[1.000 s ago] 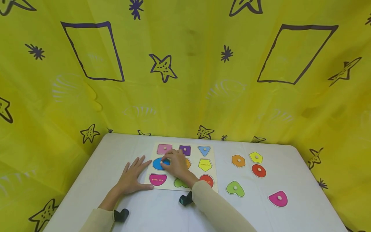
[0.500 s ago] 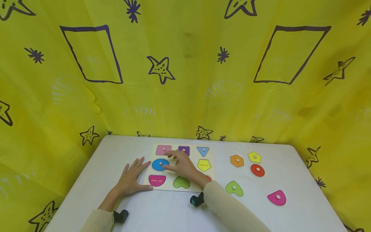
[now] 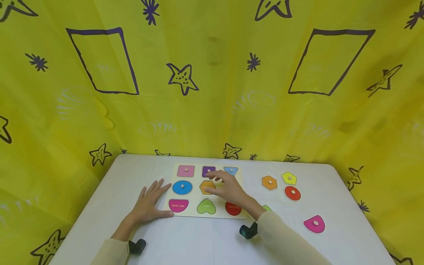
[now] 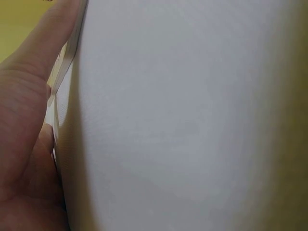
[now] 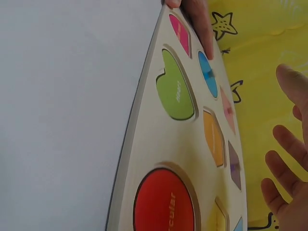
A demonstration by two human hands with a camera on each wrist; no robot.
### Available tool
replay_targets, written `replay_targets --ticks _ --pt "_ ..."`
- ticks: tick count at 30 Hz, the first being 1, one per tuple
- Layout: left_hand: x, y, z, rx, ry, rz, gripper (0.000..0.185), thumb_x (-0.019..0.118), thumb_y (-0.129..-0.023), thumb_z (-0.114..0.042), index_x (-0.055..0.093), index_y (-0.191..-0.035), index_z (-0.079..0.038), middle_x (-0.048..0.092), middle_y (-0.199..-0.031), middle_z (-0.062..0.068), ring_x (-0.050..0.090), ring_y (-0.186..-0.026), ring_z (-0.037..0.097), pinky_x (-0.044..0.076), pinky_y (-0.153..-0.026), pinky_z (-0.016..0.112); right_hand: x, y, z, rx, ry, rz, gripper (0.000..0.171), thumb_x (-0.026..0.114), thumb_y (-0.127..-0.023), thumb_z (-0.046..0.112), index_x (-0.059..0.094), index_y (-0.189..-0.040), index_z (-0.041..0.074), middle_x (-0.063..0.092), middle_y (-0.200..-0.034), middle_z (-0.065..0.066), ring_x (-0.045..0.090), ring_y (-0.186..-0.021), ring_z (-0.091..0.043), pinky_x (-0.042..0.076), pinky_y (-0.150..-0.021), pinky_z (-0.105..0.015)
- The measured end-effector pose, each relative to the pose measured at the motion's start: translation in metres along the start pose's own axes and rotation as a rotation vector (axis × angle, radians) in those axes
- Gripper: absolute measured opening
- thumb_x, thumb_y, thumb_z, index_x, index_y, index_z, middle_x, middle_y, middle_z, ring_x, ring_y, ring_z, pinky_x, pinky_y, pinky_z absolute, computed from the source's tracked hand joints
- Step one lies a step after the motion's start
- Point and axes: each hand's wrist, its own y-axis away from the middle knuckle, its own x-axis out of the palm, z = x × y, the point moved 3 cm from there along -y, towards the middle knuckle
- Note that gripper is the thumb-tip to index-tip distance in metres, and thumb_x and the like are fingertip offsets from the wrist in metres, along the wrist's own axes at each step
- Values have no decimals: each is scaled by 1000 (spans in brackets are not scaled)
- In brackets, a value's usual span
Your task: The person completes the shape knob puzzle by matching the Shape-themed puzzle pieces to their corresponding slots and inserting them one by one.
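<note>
A cream puzzle board (image 3: 195, 198) lies on the white table. Knobbed pieces sit in its recesses: a blue oval (image 3: 182, 187), a pink rectangle (image 3: 185, 171), a purple square (image 3: 205, 171) and a light blue triangle (image 3: 230, 169). Bare printed recesses show for the half round (image 3: 179, 206), heart (image 3: 206, 207), hexagon (image 3: 205, 187) and circle (image 3: 233, 208). My left hand (image 3: 149, 202) rests spread on the table, thumb and fingertips at the board's left edge. Over the board's right part hovers my right hand (image 3: 230, 188), fingers loosely bent and holding nothing; it hides the pentagon recess.
Loose pieces lie right of the board: an orange hexagon (image 3: 269, 183), a yellow pentagon (image 3: 289, 179), a red circle (image 3: 293, 193) and a magenta half round (image 3: 314, 224). A green heart (image 3: 267, 208) is mostly hidden by my right wrist. A yellow curtain (image 3: 212, 110) hangs behind the table.
My right hand has let go of the blue oval's knob and moved right across the board. The blue oval stays in its recess. My left hand keeps its place.
</note>
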Motion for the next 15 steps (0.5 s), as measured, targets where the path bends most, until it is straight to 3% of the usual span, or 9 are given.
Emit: replay_targets --ticks 10,15 --pt "1 -1 5 -3 -2 2 106 81 -71 -68 44 -157 -18 27 -167 20 14 -154 47 2 -118 73 -34 26 -28 107 108 -71 51 84 -88 28 67 -132 11 71 -118 -8 64 -109 -30 56 -92 -51" --pt "4 -2 6 -1 -5 5 107 81 -71 -69 43 -158 -19 27 -167 19 14 -154 46 2 -118 73 -60 42 -49 173 103 -133 57 84 -88 28 63 -139 14 70 -122 -10 63 -111 -30 54 -94 -51"
